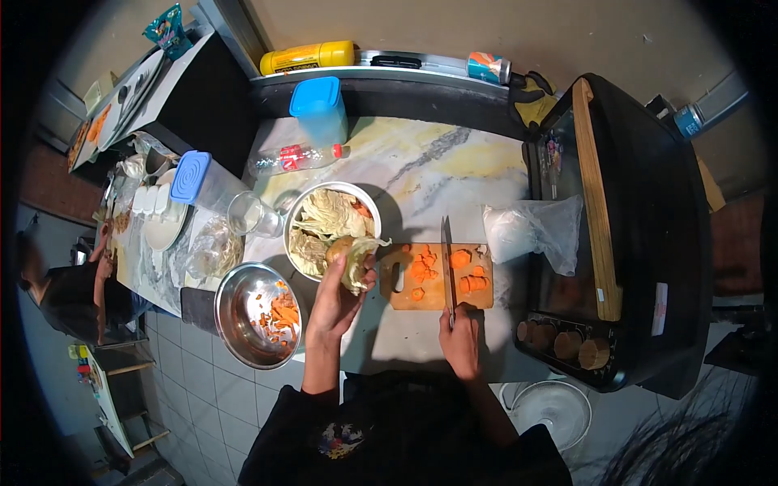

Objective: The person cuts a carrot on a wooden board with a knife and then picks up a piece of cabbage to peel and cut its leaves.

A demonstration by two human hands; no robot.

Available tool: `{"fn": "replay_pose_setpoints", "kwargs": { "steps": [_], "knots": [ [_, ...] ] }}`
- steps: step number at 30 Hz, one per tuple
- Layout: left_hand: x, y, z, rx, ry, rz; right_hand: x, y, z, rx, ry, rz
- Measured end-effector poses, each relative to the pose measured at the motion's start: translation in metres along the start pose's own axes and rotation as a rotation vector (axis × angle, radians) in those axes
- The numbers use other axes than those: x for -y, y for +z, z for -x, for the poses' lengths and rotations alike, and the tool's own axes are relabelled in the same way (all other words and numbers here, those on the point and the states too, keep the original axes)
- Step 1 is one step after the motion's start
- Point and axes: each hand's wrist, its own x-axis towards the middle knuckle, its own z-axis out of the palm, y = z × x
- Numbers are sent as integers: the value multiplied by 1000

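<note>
My left hand (pixel 342 301) is closed around a piece of cabbage (pixel 356 271), with a rounded, brownish-yellow part by the fingertips that I cannot identify. It is held up by the near rim of a white bowl (pixel 374 212), which contains pale cabbage leaves (pixel 328 212) and a bit of orange. In my right hand (pixel 460 340) is a kitchen knife (pixel 446 259), its blade pointing away from me across a wooden cutting board (pixel 397 301). Cut carrot pieces (pixel 423 266) lie on the board on both sides of the blade.
A steel bowl (pixel 231 344) with carrot peelings stands at the counter's left edge. Behind are a plastic bottle (pixel 296 159) and a blue-lidded container (pixel 318 101). Right of the board lie a plastic bag (pixel 531 231) and a black oven (pixel 648 243). Another person (pixel 77 283) is far left.
</note>
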Motion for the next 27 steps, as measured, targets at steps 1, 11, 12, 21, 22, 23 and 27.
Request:
{"fn": "replay_pose_setpoints", "kwargs": {
  "steps": [1, 11, 12, 21, 22, 23, 27],
  "knots": [
    [4, -3, 1, 64, -16, 9, -2, 1, 0, 1, -14, 20],
    [48, 9, 7, 95, -200, -213, -11, 8, 0, -169, -131, 87],
    [50, 11, 7, 93, -214, -219, -12, 7, -1, -165, -125, 75],
    [57, 13, 3, 29, -286, -151, -6, -3, -2, -65, -11, 79],
    [56, 13, 2, 48, -287, -144, -8, -1, -2, -101, -38, 73],
    [55, 16, 3, 52, -287, -147, -9, 0, -2, -105, -38, 71],
    [52, 16, 6, -16, -329, -93, -7, 2, 1, -299, -154, 148]
  ]
}}
